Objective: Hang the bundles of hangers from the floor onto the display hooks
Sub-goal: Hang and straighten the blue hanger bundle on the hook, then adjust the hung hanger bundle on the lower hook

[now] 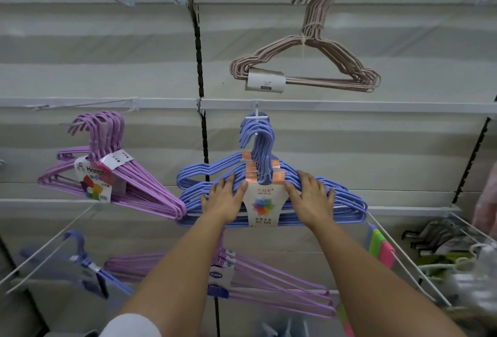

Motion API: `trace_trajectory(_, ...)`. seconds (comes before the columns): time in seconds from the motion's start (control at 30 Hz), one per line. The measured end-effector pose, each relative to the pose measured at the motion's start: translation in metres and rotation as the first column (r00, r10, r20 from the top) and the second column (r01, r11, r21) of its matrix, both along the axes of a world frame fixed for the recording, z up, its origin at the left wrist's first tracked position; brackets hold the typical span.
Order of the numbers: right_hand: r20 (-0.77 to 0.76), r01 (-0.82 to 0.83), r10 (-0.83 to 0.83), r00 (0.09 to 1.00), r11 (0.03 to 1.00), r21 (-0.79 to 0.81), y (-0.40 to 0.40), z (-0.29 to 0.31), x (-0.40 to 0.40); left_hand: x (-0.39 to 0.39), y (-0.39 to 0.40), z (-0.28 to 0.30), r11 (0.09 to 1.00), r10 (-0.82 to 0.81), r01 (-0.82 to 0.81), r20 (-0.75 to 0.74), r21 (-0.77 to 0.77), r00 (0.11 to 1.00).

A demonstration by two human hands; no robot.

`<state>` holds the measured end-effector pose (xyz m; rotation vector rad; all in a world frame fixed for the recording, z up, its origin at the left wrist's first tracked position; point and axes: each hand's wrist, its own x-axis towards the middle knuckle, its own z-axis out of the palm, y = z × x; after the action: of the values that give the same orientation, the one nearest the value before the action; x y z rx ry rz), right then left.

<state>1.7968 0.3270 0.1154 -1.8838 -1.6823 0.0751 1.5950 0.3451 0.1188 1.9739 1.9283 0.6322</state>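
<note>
A bundle of blue hangers (pixel 341 202) with a white paper label hangs from a white display hook (pixel 258 116) at the middle of the wall. My left hand (pixel 224 199) lies flat on the bundle's left shoulder with its fingers spread. My right hand (pixel 312 196) lies flat on the right shoulder, fingers straight. Both hands press against the hangers, one on each side of the label.
A purple bundle (pixel 129 183) hangs to the left, a pink wire bundle (pixel 306 67) above right, another purple bundle (pixel 269 280) and a dark blue one (pixel 88 269) lower down. Long white hooks (pixel 48 253) stick out at left and right. Mixed goods (pixel 457 253) sit at the lower right.
</note>
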Motion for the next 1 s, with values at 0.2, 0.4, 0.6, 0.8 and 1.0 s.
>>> trace_trajectory(0.2, 0.071, 0.01, -0.007, 0.997, 0.999, -0.047, -0.01, -0.005, 0.012, 0.007, -0.015, -0.012, 0.996, 0.038, -0.043, 0.059, 0.08, 0.998)
trace_trajectory(0.4, 0.1, 0.036, -0.032, 0.994, 0.999, -0.037, -0.03, -0.012, 0.018, 0.014, -0.036, -0.027, 0.974, 0.092, -0.119, 0.146, 0.191, 0.985)
trace_trajectory(0.6, 0.041, 0.079, -0.079, 0.996, 0.997, 0.015, -0.065, -0.02, 0.024, 0.024, -0.055, -0.038, 0.93, 0.111, -0.186, 0.24, 0.316, 0.964)
trace_trajectory(0.8, -0.146, 0.097, -0.101, 0.984, 0.995, -0.034, -0.121, -0.056, 0.019, 0.039, -0.077, -0.076, 0.986, -0.102, 0.07, 0.212, 0.151, 0.972)
trace_trajectory(1.0, -0.203, 0.269, -0.298, 0.933, 0.95, -0.159, -0.187, -0.104, 0.026, 0.07, -0.106, -0.117, 0.935, -0.351, 0.355, 0.149, 0.002, 0.924)
